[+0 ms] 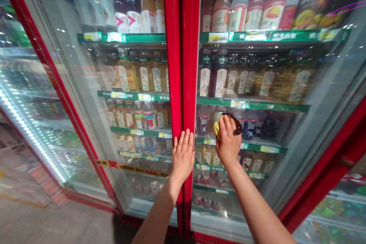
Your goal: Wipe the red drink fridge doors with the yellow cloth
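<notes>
My left hand [183, 156] lies flat on the red door frame [190, 65] between two glass doors, its fingers stretched upward and nothing in it. To the right, my right hand [228, 141] presses a yellow cloth [216, 128] with a dark edge against the right glass door [228, 207]. Parts of the cloth stick out to both sides of the fingers; the rest is hidden under the hand. Behind the glass stand rows of drink bottles [220, 78] on shelves with green edge strips [257, 103].
The left glass door [85, 122] has a yellow and red lettered strip [131, 167] low down. Another lit cooler [31, 129] stands at the far left, and more shelves show at the lower right. Grey floor [71, 223] is at the lower left.
</notes>
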Demonstrator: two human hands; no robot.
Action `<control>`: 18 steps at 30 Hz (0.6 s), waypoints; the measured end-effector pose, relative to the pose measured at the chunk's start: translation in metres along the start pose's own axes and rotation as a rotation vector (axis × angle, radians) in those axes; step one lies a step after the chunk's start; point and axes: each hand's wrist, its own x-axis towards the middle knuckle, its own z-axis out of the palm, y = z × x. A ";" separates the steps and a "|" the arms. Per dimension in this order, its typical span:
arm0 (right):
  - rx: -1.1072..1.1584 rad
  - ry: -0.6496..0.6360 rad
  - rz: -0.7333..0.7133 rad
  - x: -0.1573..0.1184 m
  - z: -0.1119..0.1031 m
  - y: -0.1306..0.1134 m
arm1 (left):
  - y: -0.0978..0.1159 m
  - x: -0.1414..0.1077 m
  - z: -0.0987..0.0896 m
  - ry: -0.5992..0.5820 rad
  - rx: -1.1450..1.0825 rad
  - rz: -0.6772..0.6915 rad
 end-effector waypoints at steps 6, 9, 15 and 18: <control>0.010 -0.197 -0.176 -0.002 0.009 -0.033 | 0.003 0.004 0.007 0.041 -0.029 -0.005; -0.019 -0.154 -0.140 0.029 0.004 -0.025 | 0.008 0.012 0.013 0.055 -0.037 -0.017; -0.067 -0.030 0.028 -0.006 -0.010 0.018 | 0.029 0.019 0.021 0.036 -0.049 0.027; -0.073 -0.137 -0.100 -0.026 -0.012 0.020 | 0.040 0.025 0.024 0.026 -0.057 0.041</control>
